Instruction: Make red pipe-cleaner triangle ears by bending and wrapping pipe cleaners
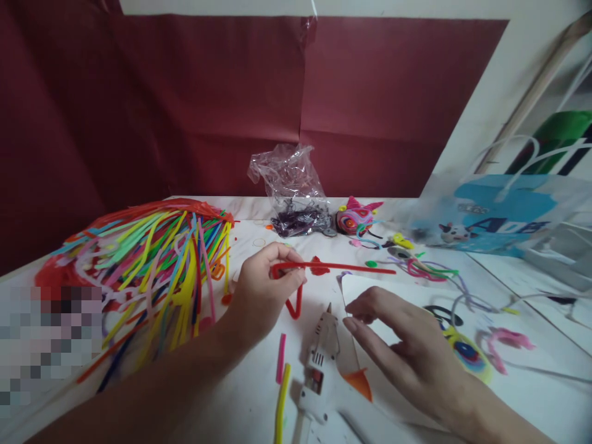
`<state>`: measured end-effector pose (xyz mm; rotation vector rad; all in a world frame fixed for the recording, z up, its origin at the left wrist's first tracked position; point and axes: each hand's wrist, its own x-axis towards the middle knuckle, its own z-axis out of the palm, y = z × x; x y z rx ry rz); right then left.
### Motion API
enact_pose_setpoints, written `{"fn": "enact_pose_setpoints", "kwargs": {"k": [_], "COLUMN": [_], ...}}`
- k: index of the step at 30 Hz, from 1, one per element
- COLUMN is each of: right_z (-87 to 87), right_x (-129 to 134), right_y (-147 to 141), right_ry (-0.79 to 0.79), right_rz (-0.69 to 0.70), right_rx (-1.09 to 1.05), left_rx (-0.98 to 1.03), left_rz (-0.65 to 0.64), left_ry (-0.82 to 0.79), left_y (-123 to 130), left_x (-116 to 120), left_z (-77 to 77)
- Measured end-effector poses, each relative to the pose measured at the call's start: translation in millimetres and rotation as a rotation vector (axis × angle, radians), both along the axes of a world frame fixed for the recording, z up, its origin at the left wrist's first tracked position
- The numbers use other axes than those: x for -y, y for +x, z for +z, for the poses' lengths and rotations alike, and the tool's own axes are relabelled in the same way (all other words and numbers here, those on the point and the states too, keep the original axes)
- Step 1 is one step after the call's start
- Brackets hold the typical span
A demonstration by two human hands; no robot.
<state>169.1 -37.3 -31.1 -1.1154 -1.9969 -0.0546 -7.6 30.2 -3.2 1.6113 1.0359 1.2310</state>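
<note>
A bent red pipe cleaner (351,267) is pinched between the thumb and fingers of my left hand (271,287). One long straight end points right, and a folded V-shaped part hangs below the fingers. My right hand (402,345) hovers to the right over a white sheet, thumb and fingers apart, holding nothing. Between the hands lies a white glue gun (321,364), its metal tip pointing away from me. A small red coiled piece (319,266) rests on the table just behind the held pipe cleaner.
Many coloured pipe cleaners (180,259) spread across the left. At the back stand a clear plastic bag (296,185) and a pink coiled figure (356,219). A blue printed bag (490,216) is at right. Pink and yellow pieces (280,407) lie near the glue gun.
</note>
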Motion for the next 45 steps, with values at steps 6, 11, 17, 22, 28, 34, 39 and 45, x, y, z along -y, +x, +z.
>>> {"fn": "enact_pose_setpoints", "kwargs": {"k": [6, 11, 17, 22, 28, 34, 39, 45], "right_z": [-8.6, -17.5, -20.8, -14.4, -9.9, -12.2, -14.6, -11.1], "right_x": [-6.2, -11.7, -11.9, -6.5, -5.5, -1.1, 3.4, 3.8], "right_y": [1.6, 4.8, 3.8, -0.2, -3.5, -3.0, -6.9, -8.2], "right_ry": [-0.115, -0.055, -0.1, -0.161, -0.168, -0.191, -0.238, -0.4], "right_rz": [-0.004, 0.012, 0.022, 0.027, 0.032, 0.042, 0.045, -0.05], "right_rx": [0.055, 0.123, 0.046, 0.062, 0.054, 0.08, 0.043, -0.132], "left_rx": [0.158, 0.266, 0.267, 0.228, 0.197, 0.197, 0.192, 0.187], "left_rz": [-0.066, -0.108, -0.143, -0.165, -0.145, -0.125, -0.122, -0.117], "left_ry": [-0.113, -0.21, -0.278, -0.266, -0.262, -0.264, -0.273, -0.269], "left_y": [-2.8, -9.1, -11.3, -11.6, -13.0, -13.2, -12.2, -12.8], "left_x": [-5.7, -2.1, 1.1, 2.5, 2.7, 0.5, 0.7, -0.6], "left_z": [-0.8, -6.8, -19.3, -22.4, -22.5, -24.5, -23.4, -24.2]}}
